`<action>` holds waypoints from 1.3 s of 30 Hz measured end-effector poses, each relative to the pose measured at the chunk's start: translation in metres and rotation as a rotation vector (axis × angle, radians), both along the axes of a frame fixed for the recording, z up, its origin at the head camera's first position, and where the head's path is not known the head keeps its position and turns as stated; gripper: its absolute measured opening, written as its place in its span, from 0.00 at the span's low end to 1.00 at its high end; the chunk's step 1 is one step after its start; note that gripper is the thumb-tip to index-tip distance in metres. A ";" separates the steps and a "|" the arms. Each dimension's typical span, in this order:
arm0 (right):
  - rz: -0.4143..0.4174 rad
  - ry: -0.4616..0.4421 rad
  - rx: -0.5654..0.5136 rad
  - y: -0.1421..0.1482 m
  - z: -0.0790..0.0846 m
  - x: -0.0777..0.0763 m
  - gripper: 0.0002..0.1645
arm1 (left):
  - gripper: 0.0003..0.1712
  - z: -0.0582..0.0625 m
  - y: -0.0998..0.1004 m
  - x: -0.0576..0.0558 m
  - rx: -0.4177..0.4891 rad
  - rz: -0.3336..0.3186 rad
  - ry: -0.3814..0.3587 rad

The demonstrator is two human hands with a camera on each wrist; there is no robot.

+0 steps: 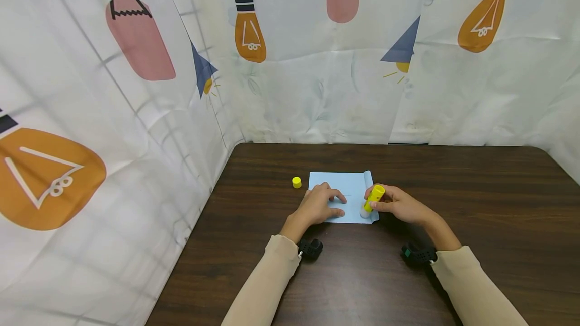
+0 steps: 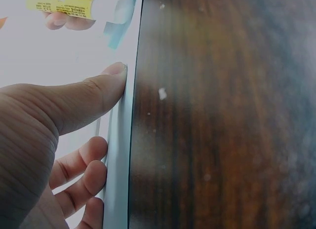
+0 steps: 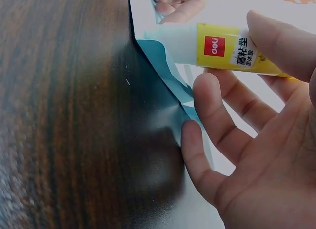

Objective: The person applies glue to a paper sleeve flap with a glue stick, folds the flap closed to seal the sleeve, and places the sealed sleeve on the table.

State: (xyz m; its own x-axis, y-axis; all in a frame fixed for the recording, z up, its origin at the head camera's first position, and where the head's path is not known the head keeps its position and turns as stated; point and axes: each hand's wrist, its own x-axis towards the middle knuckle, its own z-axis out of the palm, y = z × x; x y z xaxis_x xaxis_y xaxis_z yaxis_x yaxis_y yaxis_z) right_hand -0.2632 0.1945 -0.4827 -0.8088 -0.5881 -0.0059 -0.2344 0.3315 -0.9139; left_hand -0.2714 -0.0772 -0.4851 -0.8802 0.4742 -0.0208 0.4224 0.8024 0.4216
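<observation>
Through the head camera I follow a person's right hand gripping an uncapped glue stick between thumb and fingers, its barrel tilted and its white end down at the near corner of a pale blue paper, on the side facing the desk's right edge. The left hand rests across the sheet, its fingers parted and loosely bent, holding nothing. The yellow cap stands just beside the sheet, toward the desk's left edge. From my distant seat, I judge the gluing goes best with the left hand pressing flat near the strip, because the sheet's right margin curls up and could buckle under a dragged stick; I would favor light, even strokes along that margin, stopping short of the rim so no glue smears the wood. I cannot tell how much glue is already down. The desk, dark brown with streaked grain and a soft glare toward me, has rounded far corners. White fabric printed with light bulbs and hanging lamps drapes behind its far edge and along its left edge, faint grid lines crossing the left panel.
</observation>
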 end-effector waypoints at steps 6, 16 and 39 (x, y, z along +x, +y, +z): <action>0.018 -0.002 -0.008 0.001 0.000 0.000 0.18 | 0.16 0.000 0.000 0.000 0.004 0.000 -0.004; 0.037 -0.005 -0.012 0.002 0.001 0.001 0.16 | 0.16 -0.001 -0.001 0.000 0.003 -0.004 0.004; 0.093 -0.025 -0.006 0.003 0.003 0.001 0.16 | 0.16 -0.002 -0.001 0.000 0.010 -0.007 0.009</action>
